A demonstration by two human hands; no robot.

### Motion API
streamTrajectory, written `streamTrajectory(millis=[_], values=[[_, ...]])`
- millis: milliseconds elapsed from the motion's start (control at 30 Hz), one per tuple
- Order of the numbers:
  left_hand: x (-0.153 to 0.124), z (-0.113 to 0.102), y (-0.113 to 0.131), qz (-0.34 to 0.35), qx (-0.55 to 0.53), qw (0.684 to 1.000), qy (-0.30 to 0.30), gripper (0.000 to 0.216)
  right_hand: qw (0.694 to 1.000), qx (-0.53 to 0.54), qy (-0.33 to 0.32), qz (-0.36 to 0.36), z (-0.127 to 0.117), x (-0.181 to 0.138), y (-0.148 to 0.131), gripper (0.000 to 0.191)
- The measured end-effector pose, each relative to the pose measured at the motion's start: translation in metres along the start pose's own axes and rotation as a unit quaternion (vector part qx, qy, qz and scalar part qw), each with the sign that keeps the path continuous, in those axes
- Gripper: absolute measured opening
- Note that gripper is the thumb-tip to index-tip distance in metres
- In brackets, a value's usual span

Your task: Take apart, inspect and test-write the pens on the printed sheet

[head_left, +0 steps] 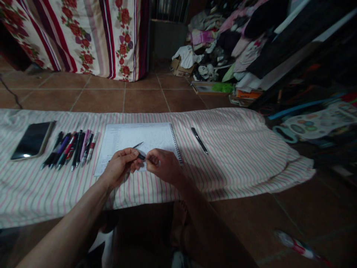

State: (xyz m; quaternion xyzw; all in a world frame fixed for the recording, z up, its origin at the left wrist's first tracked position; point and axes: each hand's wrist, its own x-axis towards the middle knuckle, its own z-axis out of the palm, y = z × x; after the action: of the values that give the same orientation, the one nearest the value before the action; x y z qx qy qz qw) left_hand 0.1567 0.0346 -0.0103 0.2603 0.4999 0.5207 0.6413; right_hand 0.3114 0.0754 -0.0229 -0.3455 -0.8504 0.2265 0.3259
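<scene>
Over the spiral notebook [139, 132], my two hands meet. My left hand [122, 163] pinches a short dark pen barrel [141, 156] between thumb and fingers. At the barrel's other end, the closed fingers of my right hand [163, 163] grip it or some small part that I cannot make out. A thin dark pointed piece [138, 144], like a pen refill, shows just past my left fingertips; whether it is held or lies on the page I cannot tell. To the right of the notebook lies a black pen [199, 140].
A row of several pens [69, 149] lies left of the notebook, with a dark phone [33, 139] beyond it. Striped cloth [237, 149] covers the low table. Behind are a floral curtain [92, 37] and heaped clothes [223, 41]; a bottle [298, 245] lies on the floor.
</scene>
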Motion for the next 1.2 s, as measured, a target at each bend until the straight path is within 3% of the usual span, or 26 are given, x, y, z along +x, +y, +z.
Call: streamTrajectory(millis=[300, 467, 567, 767, 1033, 1200], values=[[0.0, 0.001, 0.0, -0.003, -0.016, 1.0, 0.018, 0.013, 1.0, 0.002, 0.0, -0.001, 0.0, 0.001, -0.001, 0.006], [0.003, -0.004, 0.005, 0.014, -0.029, 0.997, 0.071, 0.008, 1.0, 0.024, 0.017, -0.009, -0.002, 0.0, 0.002, 0.006], [0.006, -0.008, 0.007, 0.027, -0.017, 0.997, 0.069, 0.008, 0.999, 0.036, 0.02, -0.008, -0.003, -0.001, 0.004, 0.006], [0.005, -0.006, 0.003, 0.045, -0.008, 0.997, 0.065, 0.01, 0.999, 0.021, 0.009, 0.024, -0.003, -0.002, 0.006, 0.006], [0.005, -0.005, 0.006, 0.012, -0.038, 0.997, 0.072, 0.007, 0.997, 0.02, 0.009, 0.076, -0.004, -0.002, 0.014, 0.006], [0.006, -0.005, 0.005, 0.016, -0.052, 0.996, 0.073, 0.007, 0.994, -0.038, 0.005, 0.1, -0.003, -0.001, 0.017, 0.005]])
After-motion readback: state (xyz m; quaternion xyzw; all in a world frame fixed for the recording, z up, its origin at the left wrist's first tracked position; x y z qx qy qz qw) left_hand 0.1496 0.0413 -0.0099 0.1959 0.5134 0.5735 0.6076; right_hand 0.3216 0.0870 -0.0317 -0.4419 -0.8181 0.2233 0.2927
